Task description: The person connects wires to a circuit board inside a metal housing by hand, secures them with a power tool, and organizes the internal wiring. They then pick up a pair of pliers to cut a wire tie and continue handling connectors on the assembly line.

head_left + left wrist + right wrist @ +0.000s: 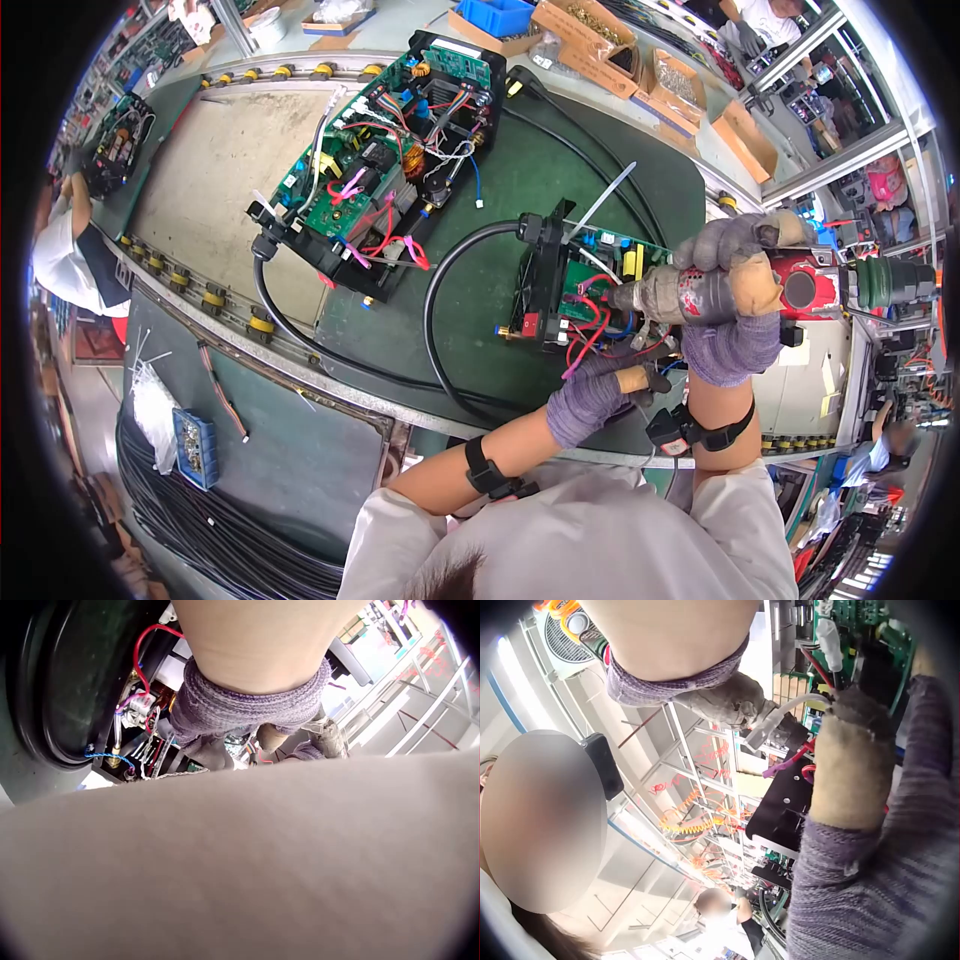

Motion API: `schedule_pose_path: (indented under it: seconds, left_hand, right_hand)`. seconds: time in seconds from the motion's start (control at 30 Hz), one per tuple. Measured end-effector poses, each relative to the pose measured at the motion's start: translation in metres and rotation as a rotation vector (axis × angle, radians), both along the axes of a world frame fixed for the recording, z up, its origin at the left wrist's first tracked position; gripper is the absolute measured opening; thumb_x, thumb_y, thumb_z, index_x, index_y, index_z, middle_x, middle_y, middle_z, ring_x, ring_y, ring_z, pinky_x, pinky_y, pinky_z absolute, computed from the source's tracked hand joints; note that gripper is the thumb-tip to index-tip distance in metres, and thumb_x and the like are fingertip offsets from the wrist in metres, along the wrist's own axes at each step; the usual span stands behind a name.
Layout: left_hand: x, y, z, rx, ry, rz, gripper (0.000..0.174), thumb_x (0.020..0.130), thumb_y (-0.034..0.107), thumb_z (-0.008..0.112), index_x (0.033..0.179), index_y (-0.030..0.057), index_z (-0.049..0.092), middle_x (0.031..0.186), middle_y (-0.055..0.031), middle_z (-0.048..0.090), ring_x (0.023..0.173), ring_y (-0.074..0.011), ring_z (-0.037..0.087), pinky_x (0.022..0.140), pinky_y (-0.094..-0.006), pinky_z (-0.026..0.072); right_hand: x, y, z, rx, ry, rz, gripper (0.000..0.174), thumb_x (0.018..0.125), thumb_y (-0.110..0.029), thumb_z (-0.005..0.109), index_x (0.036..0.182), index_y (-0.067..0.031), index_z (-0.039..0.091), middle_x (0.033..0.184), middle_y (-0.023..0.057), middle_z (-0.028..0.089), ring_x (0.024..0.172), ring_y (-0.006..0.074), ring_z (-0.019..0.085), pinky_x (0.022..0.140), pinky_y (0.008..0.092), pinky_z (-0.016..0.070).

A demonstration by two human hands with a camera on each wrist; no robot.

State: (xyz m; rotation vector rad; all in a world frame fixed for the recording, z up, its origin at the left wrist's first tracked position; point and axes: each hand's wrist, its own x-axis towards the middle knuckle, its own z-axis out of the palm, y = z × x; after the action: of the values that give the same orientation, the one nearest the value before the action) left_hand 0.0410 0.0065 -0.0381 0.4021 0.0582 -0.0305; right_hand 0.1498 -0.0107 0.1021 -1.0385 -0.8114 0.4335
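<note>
In the head view my right hand (735,275), in a worn grey and purple glove, grips a red power driver (805,285). The driver's grimy nose points left over an opened electronic unit (565,290) with a green circuit board and red wires. My left hand (600,400), gloved alike, is at the unit's near side, its thumb beside the wiring; most of its fingers are hidden, and I cannot tell whether they hold a wire. In the right wrist view a white connector (829,645) and a pale lead (787,712) show close to the left thumb.
Another opened unit (400,160) stands left on the green mat (470,320), its black power cord (330,370) trailing to the near edge. Cardboard boxes of small parts (590,40) line the far side. A cable bundle (220,540) and blue bin (195,450) lie lower left. Other people are around.
</note>
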Motion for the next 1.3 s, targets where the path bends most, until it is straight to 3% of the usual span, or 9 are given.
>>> schedule_pose_path:
  seconds: [0.4, 0.5, 0.53, 0.6, 0.73, 0.9, 1.07, 1.17, 1.3]
  left_hand:
    - [0.0, 0.0, -0.005, -0.005, 0.025, -0.033, 0.043, 0.087, 0.023, 0.063, 0.122, -0.0019, 0.058, 0.109, -0.0099, 0.065, 0.097, -0.0168, 0.061, 0.084, -0.0295, 0.0487]
    - [0.003, -0.003, -0.005, 0.038, 0.05, -0.011, 0.056, 0.089, 0.023, 0.061, 0.138, 0.0011, 0.049, 0.097, -0.0078, 0.067, 0.079, -0.0104, 0.057, 0.075, -0.0238, 0.0466]
    - [0.004, -0.003, -0.004, 0.068, 0.051, -0.004, 0.055, 0.088, 0.023, 0.061, 0.138, 0.001, 0.049, 0.096, -0.0074, 0.067, 0.079, -0.0103, 0.057, 0.074, -0.0238, 0.0465]
    - [0.005, -0.003, -0.002, 0.126, 0.054, 0.008, 0.055, 0.088, 0.023, 0.062, 0.137, 0.0009, 0.051, 0.095, -0.0067, 0.067, 0.078, -0.0101, 0.057, 0.073, -0.0237, 0.0464]
    - [0.004, -0.006, 0.002, 0.165, 0.056, 0.084, 0.045, 0.086, 0.021, 0.064, 0.125, -0.0001, 0.058, 0.092, -0.0052, 0.066, 0.075, -0.0092, 0.056, 0.07, -0.0238, 0.0459]
    - [0.005, -0.004, 0.008, 0.045, 0.127, 0.047, 0.035, 0.084, 0.019, 0.066, 0.113, 0.0002, 0.061, 0.089, -0.0041, 0.065, 0.072, -0.0083, 0.055, 0.065, -0.0231, 0.0441]
    - [0.004, -0.009, 0.002, 0.303, -0.034, 0.203, 0.032, 0.084, 0.017, 0.066, 0.111, 0.0014, 0.061, 0.088, -0.0038, 0.065, 0.073, -0.0082, 0.054, 0.064, -0.0228, 0.043]
    - [0.006, -0.009, 0.003, 0.363, -0.053, 0.241, 0.03, 0.084, 0.016, 0.065, 0.11, 0.0019, 0.061, 0.091, -0.0042, 0.065, 0.074, -0.0087, 0.056, 0.064, -0.0227, 0.0436]
    - [0.011, -0.012, 0.011, -0.109, 0.183, 0.088, 0.027, 0.087, 0.013, 0.064, 0.111, 0.0031, 0.061, 0.096, -0.0048, 0.066, 0.078, -0.0088, 0.059, 0.063, -0.0212, 0.0448]
  right_hand:
    - [0.034, -0.009, -0.028, 0.104, 0.045, 0.082, 0.013, 0.093, -0.013, 0.055, 0.096, -0.0115, 0.043, 0.078, 0.0069, 0.045, 0.068, 0.0227, 0.046, 0.065, 0.0429, 0.0459]
    - [0.053, -0.021, -0.037, 0.101, -0.065, 0.137, 0.011, 0.095, -0.015, 0.052, 0.096, -0.0102, 0.043, 0.078, 0.0071, 0.046, 0.066, 0.0217, 0.047, 0.064, 0.0431, 0.0467]
    - [0.03, -0.016, -0.033, -0.145, -0.037, -0.144, 0.013, 0.095, -0.015, 0.054, 0.1, -0.0089, 0.044, 0.079, 0.006, 0.048, 0.069, 0.0219, 0.048, 0.065, 0.0422, 0.0481]
    - [0.019, -0.019, -0.038, -0.093, 0.053, -0.246, 0.036, 0.088, -0.007, 0.065, 0.119, -0.0076, 0.046, 0.105, 0.0064, 0.053, 0.09, 0.0189, 0.055, 0.08, 0.0375, 0.0504]
    - [-0.011, 0.019, 0.001, -0.125, -0.283, -0.335, 0.042, 0.076, -0.006, 0.077, 0.112, -0.0034, 0.055, 0.1, 0.0045, 0.062, 0.088, 0.0133, 0.062, 0.073, 0.0294, 0.053]
    - [-0.021, 0.039, 0.014, -0.229, -0.492, -0.407, 0.033, 0.073, -0.012, 0.08, 0.098, -0.0038, 0.06, 0.086, 0.0038, 0.064, 0.08, 0.0148, 0.062, 0.074, 0.0301, 0.0515]
    - [-0.018, 0.041, 0.015, -0.207, -0.761, -0.45, 0.034, 0.071, -0.011, 0.081, 0.098, -0.0042, 0.061, 0.089, 0.0039, 0.064, 0.08, 0.015, 0.062, 0.074, 0.0298, 0.0511]
    - [-0.024, 0.044, 0.015, -0.126, -0.543, -0.395, 0.036, 0.07, -0.01, 0.082, 0.099, -0.0042, 0.061, 0.091, 0.0042, 0.065, 0.082, 0.0155, 0.063, 0.075, 0.0297, 0.0511]
    - [-0.022, 0.041, 0.012, -0.162, -0.355, -0.356, 0.044, 0.069, -0.009, 0.082, 0.105, -0.0038, 0.058, 0.097, 0.0057, 0.065, 0.088, 0.0165, 0.064, 0.08, 0.0309, 0.0519]
